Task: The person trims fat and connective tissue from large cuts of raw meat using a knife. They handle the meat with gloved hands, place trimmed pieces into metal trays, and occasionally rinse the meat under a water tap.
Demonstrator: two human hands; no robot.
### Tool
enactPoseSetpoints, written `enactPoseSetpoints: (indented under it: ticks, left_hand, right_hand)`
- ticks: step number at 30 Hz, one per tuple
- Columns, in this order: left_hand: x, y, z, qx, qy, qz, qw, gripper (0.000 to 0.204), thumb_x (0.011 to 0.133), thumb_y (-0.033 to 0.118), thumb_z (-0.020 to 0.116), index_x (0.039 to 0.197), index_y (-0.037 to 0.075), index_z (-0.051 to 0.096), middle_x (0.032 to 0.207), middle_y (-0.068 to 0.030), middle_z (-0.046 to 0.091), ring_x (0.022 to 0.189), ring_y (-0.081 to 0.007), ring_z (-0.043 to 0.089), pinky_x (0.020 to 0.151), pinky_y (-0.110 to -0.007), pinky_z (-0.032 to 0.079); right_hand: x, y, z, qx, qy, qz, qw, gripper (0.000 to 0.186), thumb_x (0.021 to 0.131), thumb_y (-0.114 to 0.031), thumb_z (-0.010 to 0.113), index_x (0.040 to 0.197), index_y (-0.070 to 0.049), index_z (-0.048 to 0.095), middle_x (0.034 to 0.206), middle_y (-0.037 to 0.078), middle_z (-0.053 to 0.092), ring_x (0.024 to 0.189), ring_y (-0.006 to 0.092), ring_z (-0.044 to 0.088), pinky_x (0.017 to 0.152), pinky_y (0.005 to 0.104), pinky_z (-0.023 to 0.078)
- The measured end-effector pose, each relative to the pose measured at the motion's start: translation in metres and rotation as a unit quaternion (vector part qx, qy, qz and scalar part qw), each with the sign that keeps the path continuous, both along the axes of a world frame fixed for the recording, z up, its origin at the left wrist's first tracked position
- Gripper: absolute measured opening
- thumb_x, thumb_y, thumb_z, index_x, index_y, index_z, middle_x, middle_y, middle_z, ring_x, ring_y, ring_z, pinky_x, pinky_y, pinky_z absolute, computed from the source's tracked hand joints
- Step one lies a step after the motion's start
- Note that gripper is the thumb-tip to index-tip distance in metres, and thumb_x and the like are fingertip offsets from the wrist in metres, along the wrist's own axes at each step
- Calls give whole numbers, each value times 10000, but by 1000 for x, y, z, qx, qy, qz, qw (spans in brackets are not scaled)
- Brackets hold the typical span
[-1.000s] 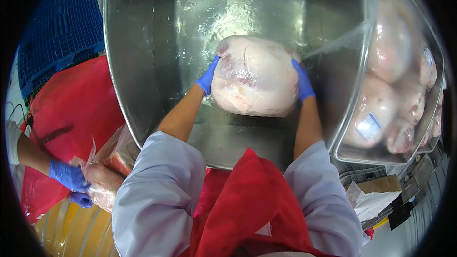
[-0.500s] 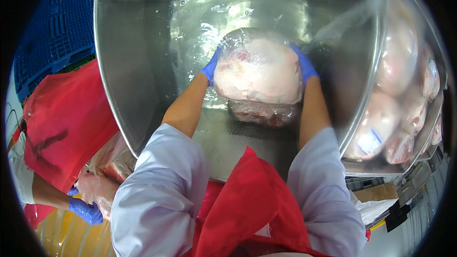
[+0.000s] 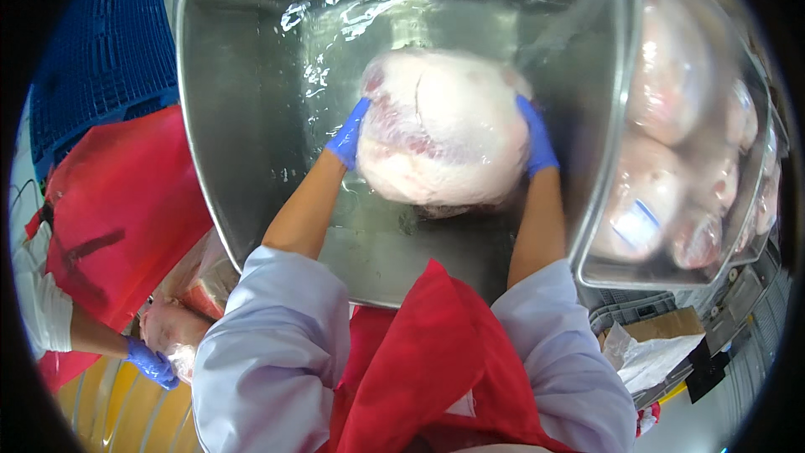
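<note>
Over the middle of the stainless-steel tub [image 3: 239,117], a large, pale, film-wrapped cut of meat [image 3: 444,130] is gripped between both blue-gloved hands, the left hand [image 3: 350,136] against its left side and the right hand [image 3: 537,138] against its right. Its long axis runs from hand to hand, across the tub, and neither hand is nearer. A dark reddish edge shows beneath it; whether that is its underside or another piece, I cannot tell. Right of the tub, a metal bin [image 3: 654,273] holds more wrapped meat pieces [image 3: 662,201]; the tub's right rim stands between. Left of the tub are a blue plastic pallet [image 3: 101,50] and a red apron [image 3: 126,210]; at its lower left, a co-worker's gloved hand [image 3: 153,363] touches a smaller wrapped cut [image 3: 174,327].
</note>
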State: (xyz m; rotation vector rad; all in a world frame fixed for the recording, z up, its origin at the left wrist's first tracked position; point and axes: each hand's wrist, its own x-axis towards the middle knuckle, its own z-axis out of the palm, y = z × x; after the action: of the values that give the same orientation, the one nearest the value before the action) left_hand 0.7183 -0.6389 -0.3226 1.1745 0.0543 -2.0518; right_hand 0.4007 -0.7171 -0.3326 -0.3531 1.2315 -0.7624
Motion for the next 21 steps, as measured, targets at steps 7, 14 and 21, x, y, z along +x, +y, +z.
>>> enactPoseSetpoints:
  ticks: [7, 14, 21]
  left_hand:
    - [-8, 71, 170, -144, -285, -43, 947, 417, 969, 184, 546, 1336, -11, 505, 1283, -136, 586, 1128, -258, 587, 970, -396, 503]
    - [-38, 119, 341, -127, -238, -8, 963, 520, 982, 250, 481, 1431, 2, 396, 1373, -165, 508, 1204, -311, 538, 1030, -437, 462]
    - [-179, 169, 393, -136, -105, -91, 981, 584, 1028, 379, 383, 1493, 36, 308, 1466, -170, 419, 1293, -325, 467, 1068, -457, 426]
  right_hand:
    - [-5, 64, 165, -55, 47, 25, 997, 608, 779, -362, 804, 1256, -43, 603, 1171, 46, 625, 980, 143, 584, 850, 293, 497]
    - [-58, 149, 289, -78, 49, 18, 996, 885, 666, -566, 823, 1339, -86, 507, 822, 53, 627, 546, 117, 551, 481, 277, 437]
    - [-208, 281, 389, -49, 73, -46, 995, 889, 734, -465, 819, 1439, -91, 428, 1075, 101, 651, 809, 134, 633, 632, 294, 506]
